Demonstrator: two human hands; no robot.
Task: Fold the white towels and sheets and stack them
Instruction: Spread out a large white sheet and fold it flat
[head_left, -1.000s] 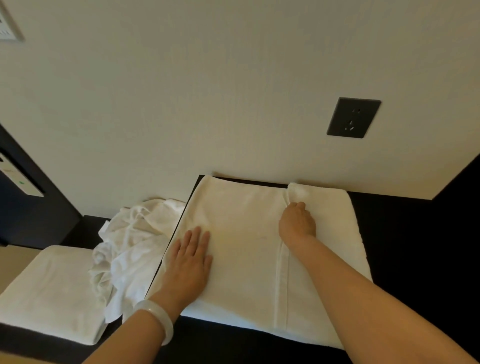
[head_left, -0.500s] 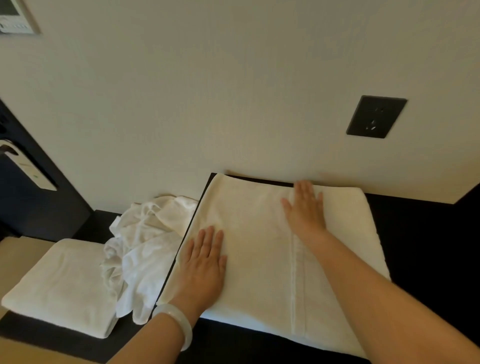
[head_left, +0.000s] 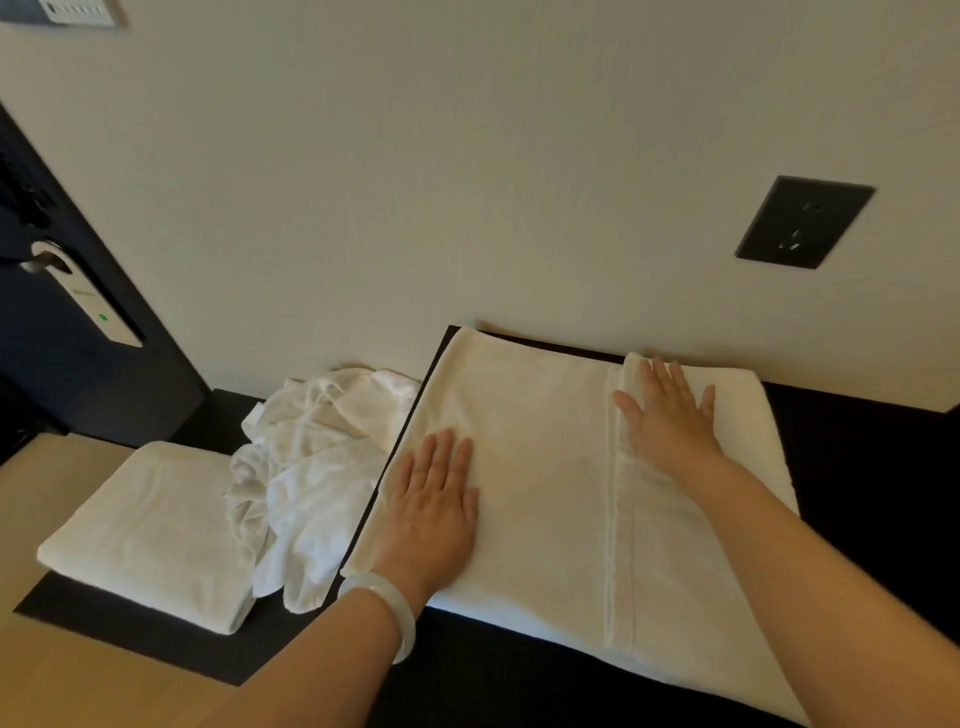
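On the dark counter (head_left: 862, 467), close against the cream wall (head_left: 467, 182), we see the large folded towel (head_left: 545, 493) lying flat. It is white, thick and soft-looking, almost a rectangle. Its far edge touches the wall or comes very near it; we cannot tell which. A woven band (head_left: 621, 545) runs along the towel from the far edge to the near edge, right of the middle.

The left hand (head_left: 434, 512) lies flat on the left part of the towel, near its left edge. Its fingers are straight and close together, and it grips nothing. The right hand (head_left: 667, 415) presses flat on the far right part, just beside the band. Its fingers are straight and a little spread, and it also holds nothing. On the left wrist sits a pale, smooth bangle (head_left: 387, 608).

Just beside the left edge of the big towel lies a crumpled white sheet (head_left: 317, 467) — thinner cloth, full of wrinkles, in a loose heap. Further left rests a smaller folded towel (head_left: 150, 530), neat and almost square, and the heap lies against its right side. Light wood (head_left: 52, 675) shows beside it.

On the wall a dark rectangular socket plate (head_left: 804, 222) is above the right hand. At the far left a dark door (head_left: 62, 389) carries a metal handle — a white card (head_left: 98, 306) hangs from it.
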